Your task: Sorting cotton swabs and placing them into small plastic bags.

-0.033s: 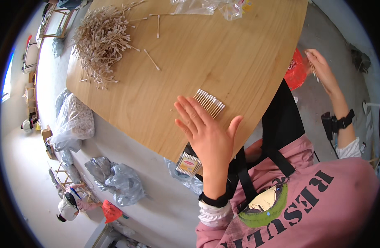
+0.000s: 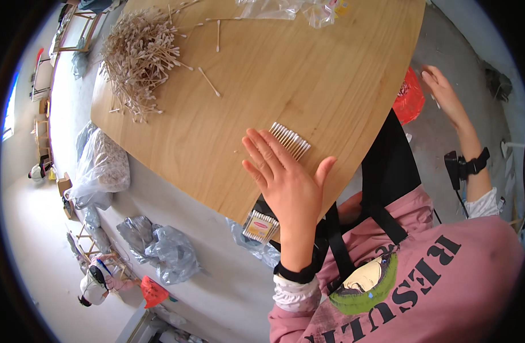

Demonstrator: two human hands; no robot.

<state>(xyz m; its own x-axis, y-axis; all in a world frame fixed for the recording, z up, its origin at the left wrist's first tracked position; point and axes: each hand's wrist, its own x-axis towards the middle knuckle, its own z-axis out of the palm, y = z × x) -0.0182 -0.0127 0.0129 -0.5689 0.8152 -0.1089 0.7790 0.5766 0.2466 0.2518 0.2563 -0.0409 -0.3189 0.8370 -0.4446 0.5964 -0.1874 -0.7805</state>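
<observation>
Left hand [image 2: 285, 183] spread flat, fingers apart, over the near end of a neat row of cotton swabs [image 2: 291, 140] on the table [image 2: 308, 74]. Right hand [image 2: 442, 91] open, off past the edge, holding nothing. Light, thin, snappable sticks, probably best pinched mid-shaft, gently. Loose swab heap [image 2: 139, 54] far left.
</observation>
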